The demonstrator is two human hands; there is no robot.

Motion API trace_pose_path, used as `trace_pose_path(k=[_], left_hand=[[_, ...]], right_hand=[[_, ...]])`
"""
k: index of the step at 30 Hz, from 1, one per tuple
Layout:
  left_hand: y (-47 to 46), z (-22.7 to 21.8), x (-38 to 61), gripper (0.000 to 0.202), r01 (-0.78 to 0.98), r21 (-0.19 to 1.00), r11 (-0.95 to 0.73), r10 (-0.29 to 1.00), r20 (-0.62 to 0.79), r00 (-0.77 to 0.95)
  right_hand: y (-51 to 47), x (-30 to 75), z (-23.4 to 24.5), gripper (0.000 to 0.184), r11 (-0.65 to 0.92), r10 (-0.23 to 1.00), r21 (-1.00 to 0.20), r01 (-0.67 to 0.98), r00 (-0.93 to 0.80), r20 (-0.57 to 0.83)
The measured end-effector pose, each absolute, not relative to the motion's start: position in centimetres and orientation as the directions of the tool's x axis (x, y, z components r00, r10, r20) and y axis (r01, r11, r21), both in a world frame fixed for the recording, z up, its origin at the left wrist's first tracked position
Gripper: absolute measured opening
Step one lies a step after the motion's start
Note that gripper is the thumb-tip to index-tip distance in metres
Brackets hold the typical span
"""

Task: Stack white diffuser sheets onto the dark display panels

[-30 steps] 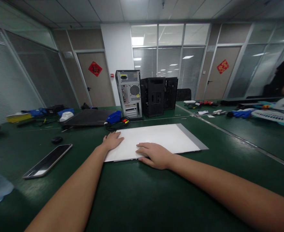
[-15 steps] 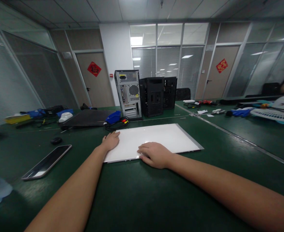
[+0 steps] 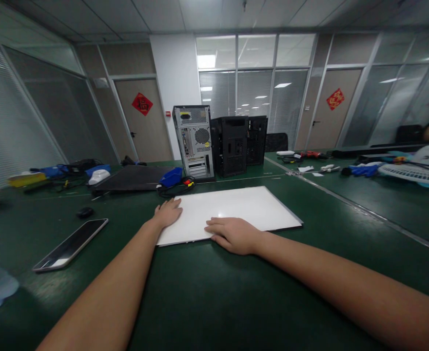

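I had one white panel flat on the bench, left hand at its left edge, right hand over its near edge, each grip unclenched. I judged this steadying, the next move calling for even pressure. Beyond stood three computer cases; leftward lay one phone.

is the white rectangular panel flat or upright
Flat: the white rectangular panel rests broad side up on the dark green tabletop, left hand and right hand touching it.
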State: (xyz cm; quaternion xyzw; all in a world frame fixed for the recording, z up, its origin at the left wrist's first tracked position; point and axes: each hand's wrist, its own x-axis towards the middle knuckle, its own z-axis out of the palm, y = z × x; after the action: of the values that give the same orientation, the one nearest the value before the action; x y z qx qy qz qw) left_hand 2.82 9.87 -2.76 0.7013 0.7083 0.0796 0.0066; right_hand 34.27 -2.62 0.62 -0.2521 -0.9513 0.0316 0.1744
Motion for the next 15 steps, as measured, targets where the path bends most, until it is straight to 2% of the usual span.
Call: trace_pose_path(k=[15], left_hand=[[9.63,-2.65,2.8,0.057,0.99,0.138,0.005,0.993,0.115,-0.021]], right_hand=[[-2.3,34.38,0.44,0.044,0.889,0.455,-0.213,0.406,-0.839,0.298]])
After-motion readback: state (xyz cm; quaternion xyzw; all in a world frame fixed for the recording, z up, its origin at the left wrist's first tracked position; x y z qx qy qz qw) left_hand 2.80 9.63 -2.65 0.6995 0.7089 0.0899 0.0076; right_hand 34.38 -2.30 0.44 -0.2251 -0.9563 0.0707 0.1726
